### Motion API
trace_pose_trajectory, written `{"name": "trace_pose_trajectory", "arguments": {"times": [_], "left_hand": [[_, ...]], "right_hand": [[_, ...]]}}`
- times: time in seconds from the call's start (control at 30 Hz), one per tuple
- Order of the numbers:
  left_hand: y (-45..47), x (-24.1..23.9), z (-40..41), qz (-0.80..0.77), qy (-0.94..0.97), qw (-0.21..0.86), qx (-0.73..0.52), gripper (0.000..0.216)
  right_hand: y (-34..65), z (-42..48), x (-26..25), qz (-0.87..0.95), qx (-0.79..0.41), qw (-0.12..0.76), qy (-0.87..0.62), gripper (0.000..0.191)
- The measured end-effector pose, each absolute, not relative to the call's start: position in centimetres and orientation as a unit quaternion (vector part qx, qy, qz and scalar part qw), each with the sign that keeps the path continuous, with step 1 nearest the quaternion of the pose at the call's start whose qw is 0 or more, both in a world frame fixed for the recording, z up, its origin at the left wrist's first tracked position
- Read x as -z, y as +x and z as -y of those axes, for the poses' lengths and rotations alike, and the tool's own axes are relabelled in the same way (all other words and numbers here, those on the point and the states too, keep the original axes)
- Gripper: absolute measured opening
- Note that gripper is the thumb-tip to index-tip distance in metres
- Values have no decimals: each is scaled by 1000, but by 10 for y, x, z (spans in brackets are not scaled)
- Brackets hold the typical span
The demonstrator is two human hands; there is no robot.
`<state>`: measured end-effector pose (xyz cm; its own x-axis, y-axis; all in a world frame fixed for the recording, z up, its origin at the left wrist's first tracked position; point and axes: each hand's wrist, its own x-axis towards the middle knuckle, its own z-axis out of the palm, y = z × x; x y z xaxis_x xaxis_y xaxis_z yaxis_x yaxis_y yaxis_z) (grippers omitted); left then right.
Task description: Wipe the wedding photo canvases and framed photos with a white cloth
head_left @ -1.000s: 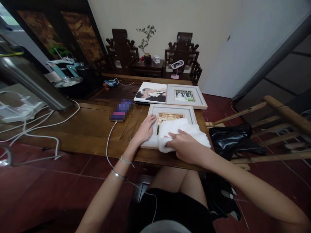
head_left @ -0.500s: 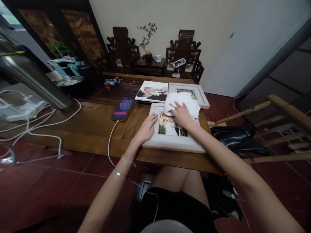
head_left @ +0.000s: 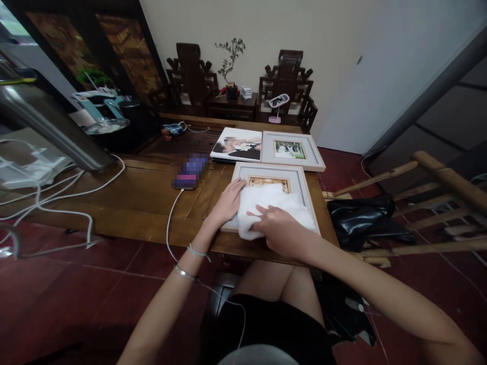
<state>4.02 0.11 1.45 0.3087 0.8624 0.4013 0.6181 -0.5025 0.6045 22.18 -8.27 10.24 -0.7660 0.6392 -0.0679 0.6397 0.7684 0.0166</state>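
White and fluffy, the folded cloth (head_left: 297, 203) lies across the lower part of a pale picture frame (head_left: 303, 185), its near corner lapping over the frame's bottom edge. The right hand (head_left: 279, 229) has hold of it, fingers bent into the pile, pressing down. And over on the frame's left side, there's the left hand (head_left: 228, 201), flat and loose, resting on the border. The frame itself lies face up by the near edge of the wooden counter (head_left: 129, 200), the top of its picture peeking out above the cloth.

Just behind, side by side: a white-edged photo panel (head_left: 247, 137) and a second pale frame (head_left: 312, 147). Left of the left hand we have a phone (head_left: 190, 172), a white cable (head_left: 168, 228) plugged into its near end. Further out, a pink mirror (head_left: 279, 101) towards the far side, a big steel flask (head_left: 61, 126) away left, and, off to the right, a shiny black bag (head_left: 359, 215) beside bamboo rails (head_left: 380, 177).
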Motion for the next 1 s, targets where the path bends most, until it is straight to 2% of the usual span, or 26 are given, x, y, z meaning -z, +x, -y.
{"name": "trace_pose_trajectory", "arguments": {"times": [0.1, 0.2, 0.53, 0.67, 0.83, 1.0], "left_hand": [[42, -21, 3, -480, 757, 185, -403, 45], [43, -23, 5, -470, 746, 188, -432, 47], [45, -26, 6, -468, 761, 201, -402, 57], [45, -26, 3, -474, 722, 253, -437, 59], [42, -23, -2, -480, 655, 356, -463, 69], [44, -27, 3, -499, 698, 288, -425, 60]], "right_hand": [[214, 80, -90, -937, -35, 1, 347, 28], [204, 59, -80, -929, -64, 36, 362, 27], [182, -21, -83, -887, -101, 10, 451, 36], [170, 2, -92, -877, -77, 46, 472, 37], [172, 65, -110, -911, 10, 111, 397, 23], [185, 100, -110, -945, 20, 27, 324, 21]]}}
